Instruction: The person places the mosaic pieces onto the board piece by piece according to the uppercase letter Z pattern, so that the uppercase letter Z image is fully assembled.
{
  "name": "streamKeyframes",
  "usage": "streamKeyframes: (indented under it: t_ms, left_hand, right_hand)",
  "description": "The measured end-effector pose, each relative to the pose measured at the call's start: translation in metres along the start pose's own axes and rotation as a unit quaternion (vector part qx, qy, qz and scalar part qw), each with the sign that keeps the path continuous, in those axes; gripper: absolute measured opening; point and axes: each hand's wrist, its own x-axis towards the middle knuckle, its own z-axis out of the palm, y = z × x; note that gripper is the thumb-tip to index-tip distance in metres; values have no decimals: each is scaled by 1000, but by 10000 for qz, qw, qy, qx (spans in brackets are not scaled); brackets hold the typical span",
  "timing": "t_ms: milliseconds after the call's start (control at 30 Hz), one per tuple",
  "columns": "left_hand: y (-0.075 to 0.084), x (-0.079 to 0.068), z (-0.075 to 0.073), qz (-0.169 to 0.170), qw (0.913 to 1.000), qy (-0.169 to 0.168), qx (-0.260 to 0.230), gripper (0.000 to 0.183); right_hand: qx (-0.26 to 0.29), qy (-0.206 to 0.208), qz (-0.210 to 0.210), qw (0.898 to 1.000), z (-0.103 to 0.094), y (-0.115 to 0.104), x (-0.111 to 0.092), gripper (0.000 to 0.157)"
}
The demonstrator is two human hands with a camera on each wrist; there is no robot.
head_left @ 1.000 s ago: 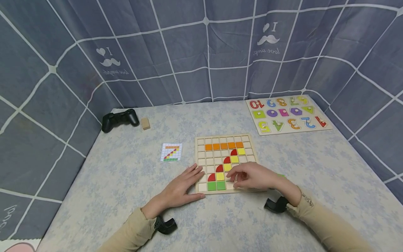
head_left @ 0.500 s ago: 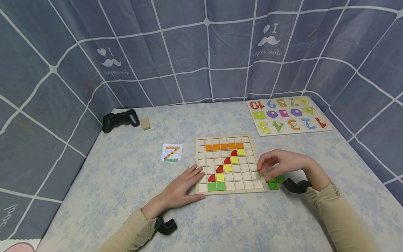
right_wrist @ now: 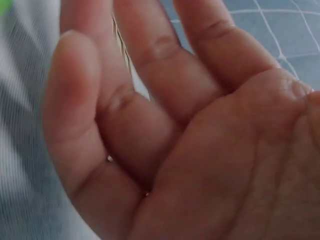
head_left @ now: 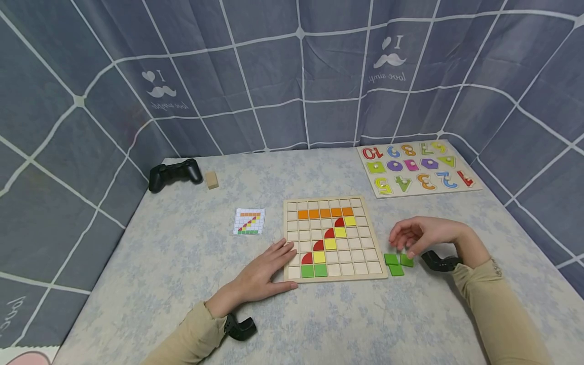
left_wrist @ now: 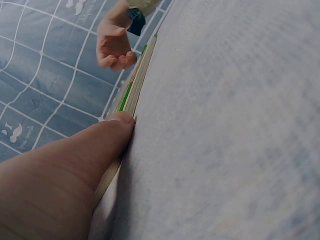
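A wooden grid board (head_left: 359, 254) lies on the table, bearing orange, yellow and green square tiles and red quarter-round ones. My left hand (head_left: 262, 274) rests at its left side, fingertips on the frame and thumb by the near left corner. The left wrist view has the thumb (left_wrist: 95, 145) touching the board's edge. Just right of the board lie three loose green tiles (head_left: 396, 270). Above them hovers my right hand (head_left: 426, 234), fingers loosely bent. In the right wrist view its palm (right_wrist: 210, 165) holds nothing.
A small pattern card (head_left: 249, 221) lies left of the board. At the back left are a black game controller (head_left: 175, 174) and a wooden block (head_left: 212, 180). A number puzzle board (head_left: 416, 188) lies at the back right, near the hanging grid-patterned cloth (head_left: 333, 66).
My right hand has moved right, off the board to above the loose green tiles, uncovering the lower right cells. The left hand stays in place.
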Motion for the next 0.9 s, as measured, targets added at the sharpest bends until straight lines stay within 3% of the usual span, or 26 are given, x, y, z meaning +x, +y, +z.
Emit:
streamKeyframes:
  t_ms: [433,900]
  left_hand:
    - [0,0,0,6,10000,-1,-10,77]
    - [-1,0,0,-11,10000,-10,-33,77]
  right_hand:
    - [52,407,640,9971,-4,13,-7,38]
    - [-459,449,714,9954,-3,17,-5,39]
